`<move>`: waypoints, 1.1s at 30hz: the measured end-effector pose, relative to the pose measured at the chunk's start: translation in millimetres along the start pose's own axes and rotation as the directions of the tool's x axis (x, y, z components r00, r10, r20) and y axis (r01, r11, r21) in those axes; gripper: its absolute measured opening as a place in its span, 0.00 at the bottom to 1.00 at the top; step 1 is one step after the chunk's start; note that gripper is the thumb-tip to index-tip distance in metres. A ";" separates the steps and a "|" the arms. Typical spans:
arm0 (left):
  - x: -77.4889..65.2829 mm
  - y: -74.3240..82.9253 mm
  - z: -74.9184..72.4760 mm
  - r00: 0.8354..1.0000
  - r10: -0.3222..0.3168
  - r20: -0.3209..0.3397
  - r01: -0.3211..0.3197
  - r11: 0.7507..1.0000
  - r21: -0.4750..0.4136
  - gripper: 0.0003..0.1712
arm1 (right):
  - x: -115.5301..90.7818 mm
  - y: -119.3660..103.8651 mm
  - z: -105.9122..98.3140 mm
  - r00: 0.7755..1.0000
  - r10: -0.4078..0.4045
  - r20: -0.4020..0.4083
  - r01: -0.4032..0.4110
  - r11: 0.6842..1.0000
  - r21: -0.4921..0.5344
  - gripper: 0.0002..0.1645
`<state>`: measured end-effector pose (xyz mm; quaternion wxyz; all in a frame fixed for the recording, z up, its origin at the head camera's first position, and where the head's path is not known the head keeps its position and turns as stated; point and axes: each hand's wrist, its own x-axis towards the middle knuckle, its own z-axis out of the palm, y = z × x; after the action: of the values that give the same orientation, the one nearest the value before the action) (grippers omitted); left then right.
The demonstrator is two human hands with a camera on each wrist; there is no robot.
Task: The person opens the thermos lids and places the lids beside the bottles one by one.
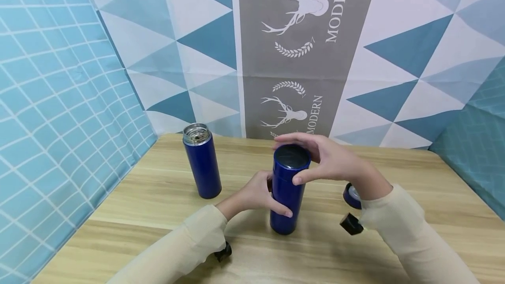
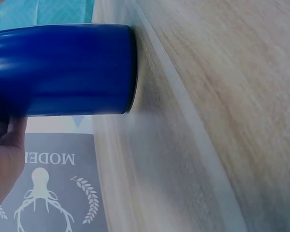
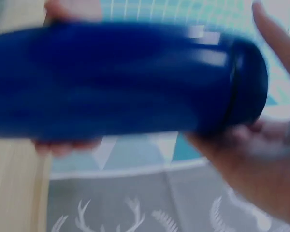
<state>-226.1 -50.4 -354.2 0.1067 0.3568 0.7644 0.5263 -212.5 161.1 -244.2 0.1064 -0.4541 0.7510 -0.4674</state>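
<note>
A dark blue thermos bottle (image 1: 287,203) stands upright on the wooden table, its blue lid (image 3: 251,82) in place with a dark top. My left hand (image 1: 258,194) grips the bottle's middle, thumb across the front and fingers mostly hidden behind. Around the lid is my right hand (image 1: 333,159), fingers stretched along the far side and thumb at the near side. In the right wrist view the thumb stands apart from the lid, while the blurred fingers lie against or close to it.
A second blue thermos bottle (image 1: 203,165) stands lidless at the back left, its steel mouth showing. Another blue lid (image 1: 351,196) lies on the table (image 1: 158,205) at right, partly hidden by my right wrist. Patterned cloths hang behind and at both sides.
</note>
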 end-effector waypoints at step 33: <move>-0.2 -2.6 -1.8 0.999 0.012 0.041 -0.012 1.000 -0.018 0.35 | -8.6 -5.6 38.2 0.891 0.126 -0.436 -0.181 0.980 -0.087 0.34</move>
<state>-228.0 -52.3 -355.7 0.1223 0.3710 0.7552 0.5264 -182.1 143.9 -262.7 -0.0532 -0.2853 0.8173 -0.4977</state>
